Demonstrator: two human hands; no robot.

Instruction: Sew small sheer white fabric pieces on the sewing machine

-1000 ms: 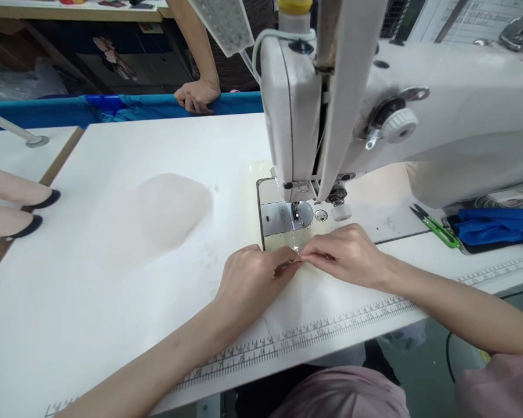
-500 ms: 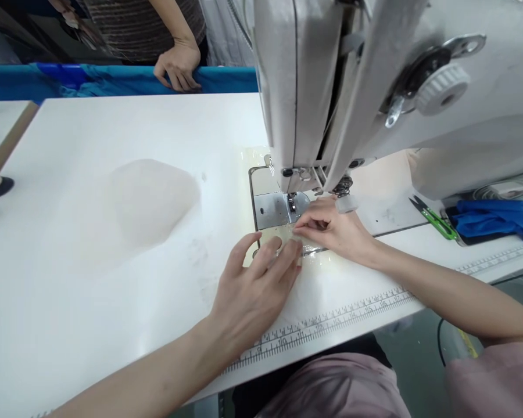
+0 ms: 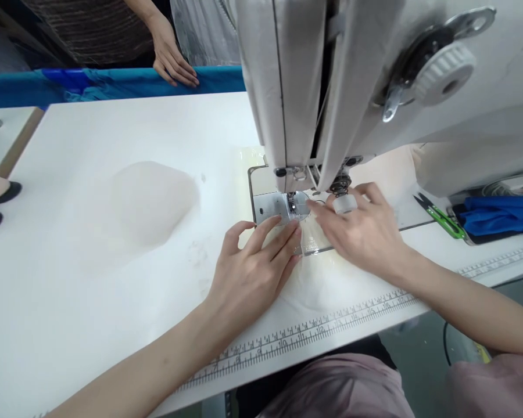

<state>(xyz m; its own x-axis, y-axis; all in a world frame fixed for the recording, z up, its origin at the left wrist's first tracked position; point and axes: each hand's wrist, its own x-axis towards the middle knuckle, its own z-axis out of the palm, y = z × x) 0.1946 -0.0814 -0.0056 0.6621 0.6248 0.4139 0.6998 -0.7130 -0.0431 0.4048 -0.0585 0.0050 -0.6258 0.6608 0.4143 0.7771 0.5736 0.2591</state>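
Observation:
A white industrial sewing machine [image 3: 375, 87] fills the upper right. Under its presser foot [image 3: 293, 204] lies a thin, pale sheer fabric piece [image 3: 318, 278], spreading down toward the table's printed ruler. My left hand [image 3: 253, 270] lies flat on the fabric just left of the needle plate [image 3: 270, 208], fingers stretched out toward the foot. My right hand [image 3: 364, 229] rests flat on the fabric to the right of the foot, fingers pointing left at the needle.
A pale sheer fabric heap [image 3: 143, 200] lies on the white table [image 3: 91, 302] to the left. Green thread snips [image 3: 440, 217] and blue cloth [image 3: 501, 215] sit at right. Another person's hand [image 3: 174, 58] rests on the blue rail at the back.
Both hands moved from pinching the fabric edge near the table front up to the presser foot. The fingers flattened onto the fabric. The other person's hand shifted left.

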